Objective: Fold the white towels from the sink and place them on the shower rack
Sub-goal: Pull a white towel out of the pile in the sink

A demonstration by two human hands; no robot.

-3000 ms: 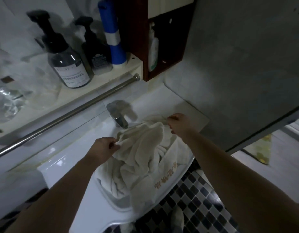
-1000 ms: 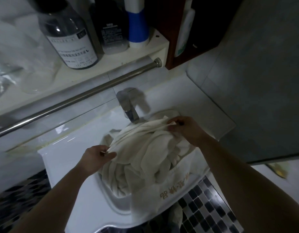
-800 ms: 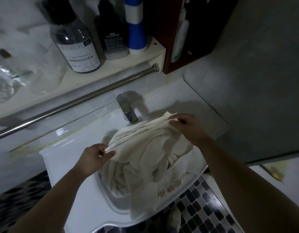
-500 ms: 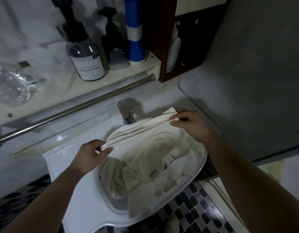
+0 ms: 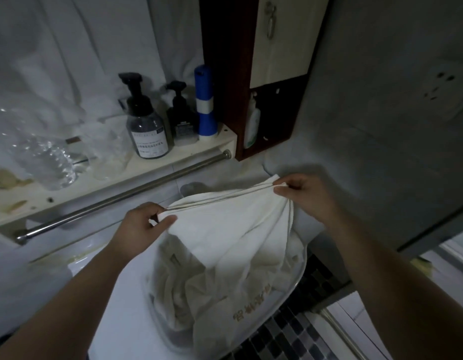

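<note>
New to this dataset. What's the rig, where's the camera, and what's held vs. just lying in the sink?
There is no robot here. A person works with two bare hands, and the single picture comes from a wide-angle camera worn on their head, looking forward and down. That is why the forearms enter from the bottom.

The left hand and right hand each pinch one end of a white towel, stretched between them above the sink. More crumpled towels lie in the basin, and a part with gold lettering hangs over the front rim.

Behind, a shelf carries a large pump bottle, a smaller one and a blue-and-white container. A metal rail runs under it. No shower rack is in view.
</note>
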